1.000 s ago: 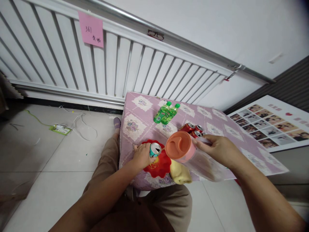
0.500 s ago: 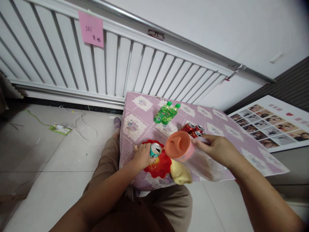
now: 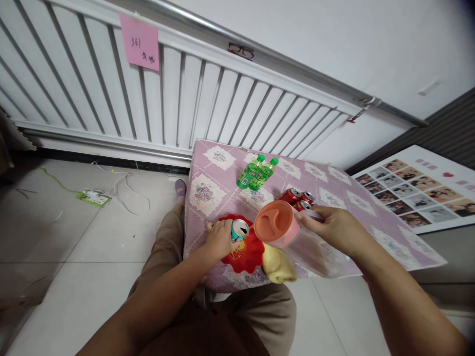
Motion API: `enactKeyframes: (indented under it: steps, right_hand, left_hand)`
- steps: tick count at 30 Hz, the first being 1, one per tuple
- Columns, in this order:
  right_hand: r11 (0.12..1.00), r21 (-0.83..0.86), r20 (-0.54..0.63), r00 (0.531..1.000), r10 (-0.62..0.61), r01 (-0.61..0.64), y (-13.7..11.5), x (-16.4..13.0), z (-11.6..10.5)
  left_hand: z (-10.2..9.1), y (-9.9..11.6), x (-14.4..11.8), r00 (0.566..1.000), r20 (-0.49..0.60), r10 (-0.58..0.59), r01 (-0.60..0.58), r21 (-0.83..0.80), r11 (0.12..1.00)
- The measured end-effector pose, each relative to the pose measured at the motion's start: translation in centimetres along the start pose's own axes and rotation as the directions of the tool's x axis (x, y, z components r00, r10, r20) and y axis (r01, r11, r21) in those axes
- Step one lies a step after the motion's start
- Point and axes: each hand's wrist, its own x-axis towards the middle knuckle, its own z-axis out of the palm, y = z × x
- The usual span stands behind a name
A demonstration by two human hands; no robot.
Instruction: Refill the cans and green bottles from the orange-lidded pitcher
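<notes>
Head view, seated position at a low table (image 3: 222, 170) with a lilac patterned cover.

Item 1: left hand (image 3: 218, 240), closed around a small opened can (image 3: 239, 229) standing upright on a red mat (image 3: 247, 254) at the table's near edge.

Item 2: right hand (image 3: 334, 228), fingers wrapped round a clear jug (image 3: 308, 247) with a salmon-pink lid (image 3: 276, 222); jug held tilted, lid end just beside the can's mouth, the two nearly touching (whether any liquid is inside cannot be told).

Item 3: yellow cloth (image 3: 278, 267), lying against the mat, under the jug.

Item 4: two green bottles (image 3: 256, 173), mid-table, well apart from the hands.

Item 5: red cans (image 3: 299, 198), a small group just behind the jug.

Handling note, as judged: the can wants a firm, level grip so it does not tip on the mat; the jug's spout should line up squarely over the can's small opening, tilt changed slowly, with the cloth near for drips.
</notes>
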Motion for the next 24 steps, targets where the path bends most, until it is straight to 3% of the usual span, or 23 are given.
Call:
enactKeyframes:
  steps: [3,24]
  right_hand:
    - [0.999,0.0,0.089,0.995,0.04,-0.04,-0.27,0.03,-0.17]
    - [1.0,-0.011,0.078,0.997,0.021,-0.02,-0.26,0.21,0.18]
  left_hand:
    - [0.12,-0.07,0.11,1.0,-0.005,0.007,-0.007,0.002,1.0]
    - [0.66,-0.45,0.27,1.0,-0.009,0.013,-0.013,-0.002,1.0]
